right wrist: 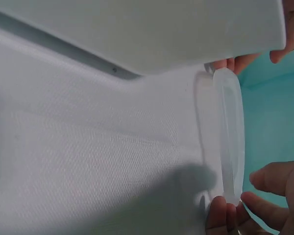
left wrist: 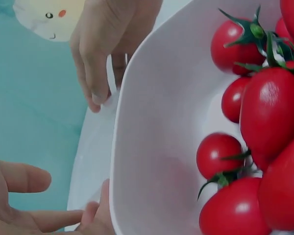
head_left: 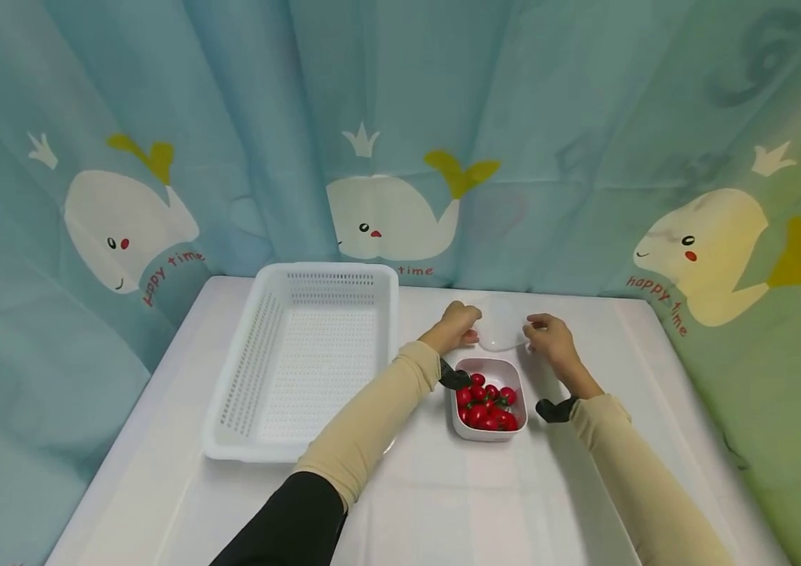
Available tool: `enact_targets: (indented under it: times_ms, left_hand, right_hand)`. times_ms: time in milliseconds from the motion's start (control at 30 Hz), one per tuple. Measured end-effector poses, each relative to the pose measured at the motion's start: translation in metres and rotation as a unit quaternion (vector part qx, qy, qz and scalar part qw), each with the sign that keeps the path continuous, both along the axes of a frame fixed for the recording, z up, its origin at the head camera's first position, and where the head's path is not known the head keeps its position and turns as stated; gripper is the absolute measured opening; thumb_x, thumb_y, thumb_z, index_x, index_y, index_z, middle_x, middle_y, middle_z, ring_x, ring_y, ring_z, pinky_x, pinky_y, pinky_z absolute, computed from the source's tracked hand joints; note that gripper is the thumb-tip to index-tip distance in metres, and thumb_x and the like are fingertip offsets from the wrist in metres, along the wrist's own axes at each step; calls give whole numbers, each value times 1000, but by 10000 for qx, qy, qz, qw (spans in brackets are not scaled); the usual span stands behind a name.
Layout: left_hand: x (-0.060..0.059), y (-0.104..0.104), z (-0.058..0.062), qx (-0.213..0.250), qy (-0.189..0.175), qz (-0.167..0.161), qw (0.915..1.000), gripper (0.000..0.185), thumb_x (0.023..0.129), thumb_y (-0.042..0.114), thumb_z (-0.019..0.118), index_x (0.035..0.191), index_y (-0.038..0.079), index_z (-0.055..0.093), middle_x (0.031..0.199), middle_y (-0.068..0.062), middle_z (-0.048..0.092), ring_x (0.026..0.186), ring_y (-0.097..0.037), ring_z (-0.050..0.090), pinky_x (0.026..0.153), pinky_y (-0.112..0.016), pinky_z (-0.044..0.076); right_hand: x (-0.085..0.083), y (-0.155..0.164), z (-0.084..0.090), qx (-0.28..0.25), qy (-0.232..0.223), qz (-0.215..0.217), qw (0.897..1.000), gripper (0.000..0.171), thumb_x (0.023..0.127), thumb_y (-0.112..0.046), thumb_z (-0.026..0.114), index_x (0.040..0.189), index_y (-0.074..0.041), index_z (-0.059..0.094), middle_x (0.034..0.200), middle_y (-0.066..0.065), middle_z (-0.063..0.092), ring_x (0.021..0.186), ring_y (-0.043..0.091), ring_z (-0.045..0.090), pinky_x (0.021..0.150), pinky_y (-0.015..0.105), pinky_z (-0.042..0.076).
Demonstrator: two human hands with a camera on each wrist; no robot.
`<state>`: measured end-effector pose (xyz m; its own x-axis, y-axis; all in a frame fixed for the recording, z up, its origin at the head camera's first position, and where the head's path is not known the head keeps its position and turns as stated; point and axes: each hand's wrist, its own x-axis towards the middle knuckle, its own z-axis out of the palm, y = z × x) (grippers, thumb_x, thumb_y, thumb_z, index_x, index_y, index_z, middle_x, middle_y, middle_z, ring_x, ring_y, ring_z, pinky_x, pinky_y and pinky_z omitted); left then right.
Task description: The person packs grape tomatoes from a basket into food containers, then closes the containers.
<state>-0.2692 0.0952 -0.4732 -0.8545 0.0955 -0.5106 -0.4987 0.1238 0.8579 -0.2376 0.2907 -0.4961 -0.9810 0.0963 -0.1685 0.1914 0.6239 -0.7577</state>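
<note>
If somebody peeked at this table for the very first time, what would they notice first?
The bright red cherry tomatoes jump out first, piled in a small white tub near the middle of the table. Just behind the tub, the left hand and right hand hold a clear lid between them. To the left sits a big white basket full of little holes, with a whale-printed curtain behind everything.

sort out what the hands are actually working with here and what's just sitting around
In use:
- clear lid, held at its edges by left hand and right hand
- white tub of cherry tomatoes, right below the lid

Lying about:
- white perforated basket
- whale curtain
</note>
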Motion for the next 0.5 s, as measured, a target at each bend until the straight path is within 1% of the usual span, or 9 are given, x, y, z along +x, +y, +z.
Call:
enact_targets:
  times_ms: [33, 67, 133, 167, 233, 300, 367, 433, 500]
  left_hand:
    - [-9, 1, -15, 85, 107, -6, 9999, 65, 96, 12, 54, 156, -5, 34, 137, -16, 50, 74, -21, 56, 76, -32, 64]
    - [-17, 3, -30, 99, 255, -22, 9996, 61, 93, 11, 53, 150, -8, 39, 131, -17, 52, 69, -21, 58, 70, -31, 64]
    - [-24, 4, -41, 80, 398, -75, 9991, 53, 92, 10, 52, 142, -7, 46, 121, -17, 54, 64, -21, 57, 65, -30, 64]
    - [-24, 3, -41, 69, 501, -96, 9987, 47, 92, 9, 51, 136, -8, 48, 114, -16, 54, 61, -20, 56, 63, -30, 63]
    - [-27, -2, -43, 206, 657, -172, 9975, 30, 91, 3, 47, 117, -9, 54, 99, -15, 52, 55, -19, 54, 67, -33, 64]
    - [-9, -7, -11, -23, 626, -184, 9979, 18, 92, -2, 46, 107, -4, 57, 95, -12, 53, 58, -18, 59, 76, -32, 65]
    - [2, -11, 7, -132, 778, -162, 9968, 11, 92, -4, 44, 96, -2, 54, 87, -10, 51, 60, -23, 69, 78, -32, 64]
    - [9, -14, 17, -151, 837, -174, 9962, 13, 93, -4, 46, 100, -5, 57, 86, -7, 50, 70, -27, 75, 81, -32, 64]
    - [11, -18, 20, -109, 862, -261, 9959, 25, 96, -4, 49, 119, -10, 57, 87, -7, 50, 74, -27, 75, 86, -35, 63]
  right_hand:
    - [1, 0, 1, -6, 8, -13, 10000, 45, 104, -15, 53, 141, 11, 54, 136, 33, 55, 79, 16, 63, 67, 19, 47]
    - [3, -1, 1, -35, 26, -15, 10000, 45, 103, -14, 53, 140, 12, 55, 135, 33, 55, 79, 16, 63, 67, 17, 47]
    - [5, -3, 4, -138, 47, -50, 9999, 44, 103, -13, 53, 139, 13, 55, 135, 33, 55, 82, 15, 64, 67, 15, 48]
    - [6, -4, 5, -200, 51, -97, 9997, 43, 104, -12, 53, 139, 12, 55, 134, 32, 56, 83, 15, 65, 67, 14, 48]
    - [7, -6, 7, -350, 90, -153, 9992, 42, 104, -10, 53, 139, 12, 55, 133, 32, 57, 83, 13, 66, 67, 12, 49]
    - [9, -8, 9, -472, 144, -215, 9985, 41, 103, -7, 53, 140, 13, 55, 132, 31, 57, 81, 9, 66, 67, 11, 50]
    - [11, -9, 10, -604, 210, -265, 9976, 40, 103, -5, 53, 140, 13, 55, 129, 30, 58, 79, 6, 63, 68, 10, 51]
    - [14, -11, 11, -759, 269, -291, 9963, 40, 103, -3, 53, 140, 14, 54, 126, 29, 57, 78, 3, 61, 70, 10, 53]
    - [17, -13, 12, -927, 304, -307, 9948, 41, 103, -1, 54, 140, 15, 53, 124, 27, 56, 78, 2, 59, 72, 11, 54]
